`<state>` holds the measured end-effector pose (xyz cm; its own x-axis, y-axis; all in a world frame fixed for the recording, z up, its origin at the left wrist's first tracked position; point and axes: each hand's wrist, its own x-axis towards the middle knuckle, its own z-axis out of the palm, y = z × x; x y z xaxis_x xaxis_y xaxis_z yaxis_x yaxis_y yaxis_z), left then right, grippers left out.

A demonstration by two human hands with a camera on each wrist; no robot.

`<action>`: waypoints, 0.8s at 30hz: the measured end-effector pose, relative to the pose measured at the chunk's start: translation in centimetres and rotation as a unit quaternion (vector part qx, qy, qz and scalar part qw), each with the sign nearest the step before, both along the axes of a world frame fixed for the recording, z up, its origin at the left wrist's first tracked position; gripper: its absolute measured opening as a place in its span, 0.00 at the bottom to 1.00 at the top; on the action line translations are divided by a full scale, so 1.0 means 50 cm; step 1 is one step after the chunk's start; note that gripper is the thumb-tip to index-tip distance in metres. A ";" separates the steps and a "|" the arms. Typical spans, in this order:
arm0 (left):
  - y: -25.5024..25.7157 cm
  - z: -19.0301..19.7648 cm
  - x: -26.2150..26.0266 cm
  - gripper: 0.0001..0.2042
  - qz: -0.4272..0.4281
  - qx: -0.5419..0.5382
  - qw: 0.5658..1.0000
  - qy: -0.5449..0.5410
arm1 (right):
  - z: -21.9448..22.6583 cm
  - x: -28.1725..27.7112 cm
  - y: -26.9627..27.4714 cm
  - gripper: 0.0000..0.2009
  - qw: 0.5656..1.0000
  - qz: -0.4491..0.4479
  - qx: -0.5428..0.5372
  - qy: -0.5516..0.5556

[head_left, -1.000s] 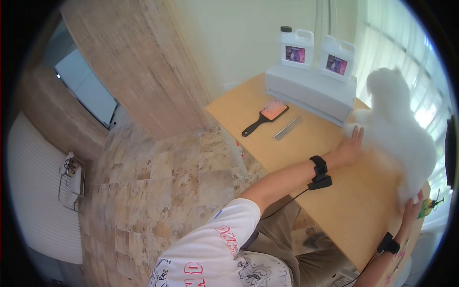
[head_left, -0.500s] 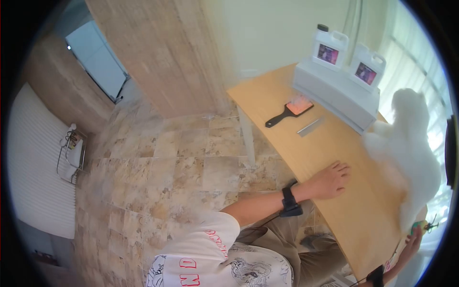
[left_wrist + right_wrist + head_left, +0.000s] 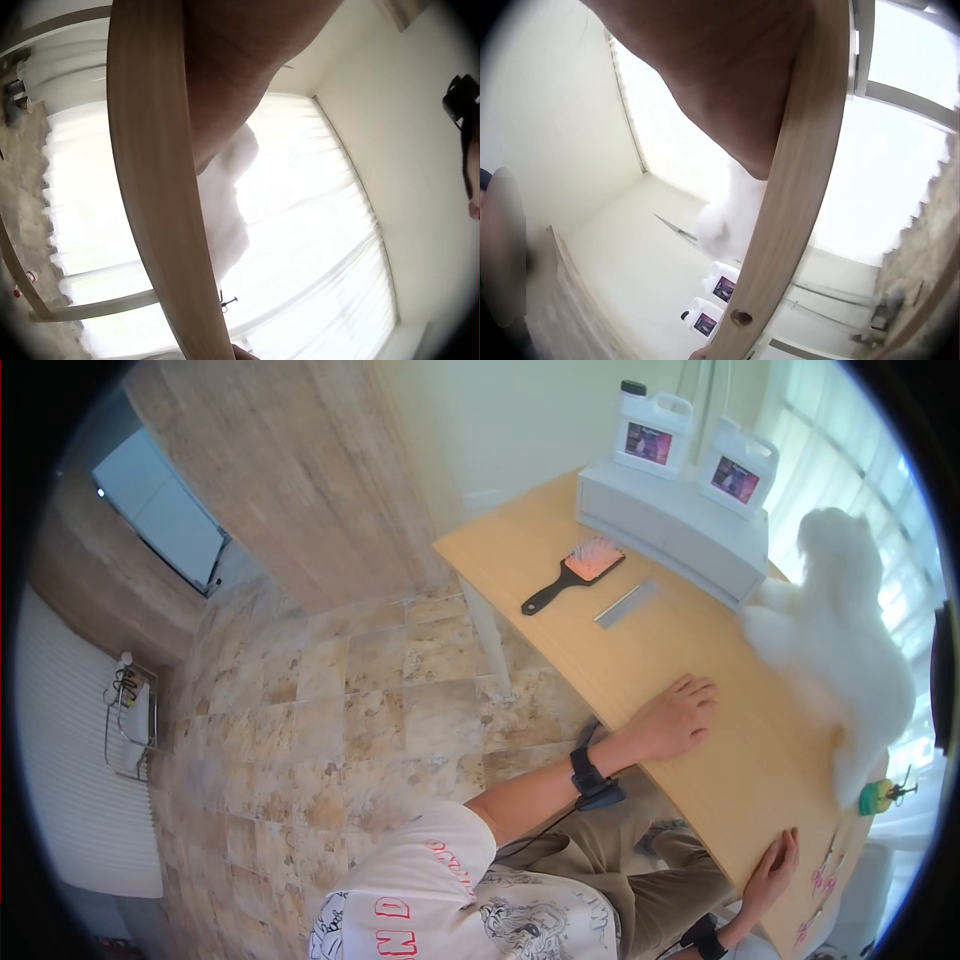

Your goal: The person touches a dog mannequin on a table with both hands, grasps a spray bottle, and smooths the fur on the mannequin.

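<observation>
Dog [image 3: 840,630], white and fluffy, stands on the far right part of the wooden table [image 3: 640,660] in the head view, just beside a white drawer box [image 3: 670,530] that carries two white jugs [image 3: 690,445]. The left hand [image 3: 678,718] lies palm down on the table near its front edge, fingers straight and spread, close to the dog but apart from it. The right hand [image 3: 772,872] rests on the table's near corner with relaxed fingers and grips nothing. A black brush [image 3: 572,573] and a metal comb [image 3: 626,603] lie side by side toward the far end, well apart from both hands. A small green and yellow toy [image 3: 878,795] sits at the right edge below the dog.

From the left wrist, the palm presses against the table edge [image 3: 154,195], with the dog's white fur [image 3: 225,202] beyond it against a bright window.

From the right wrist, the hand fills the upper frame beside the table edge [image 3: 795,202]; its fingers are hard to make out here. The dog [image 3: 731,210] and both jugs [image 3: 712,300] show past it.
</observation>
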<state>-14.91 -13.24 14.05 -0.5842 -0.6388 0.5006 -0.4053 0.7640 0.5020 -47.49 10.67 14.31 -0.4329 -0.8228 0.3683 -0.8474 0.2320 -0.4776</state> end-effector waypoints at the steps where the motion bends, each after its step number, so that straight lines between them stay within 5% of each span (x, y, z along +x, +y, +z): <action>1: 0.000 0.004 0.004 0.21 0.001 0.015 1.000 0.007 | 0.002 0.004 0.000 0.15 1.000 0.002 -0.005 0.000; 11: -0.009 -0.005 0.014 0.17 0.007 -0.009 0.999 0.044 | -0.034 -0.016 0.004 0.14 0.997 -0.021 -0.048 -0.053; 14: -0.012 -0.002 0.010 0.15 -0.012 0.014 0.997 0.073 | -0.013 0.013 0.002 0.12 0.997 -0.042 -0.061 0.014; 17: -0.004 0.033 0.012 0.15 -0.007 0.034 0.999 -0.021 | 0.013 0.036 -0.001 0.12 0.994 -0.049 -0.093 0.033; 24: -0.006 0.019 0.000 0.17 -0.027 0.057 0.997 -0.043 | 0.016 0.045 0.017 0.09 0.982 -0.109 -0.153 0.000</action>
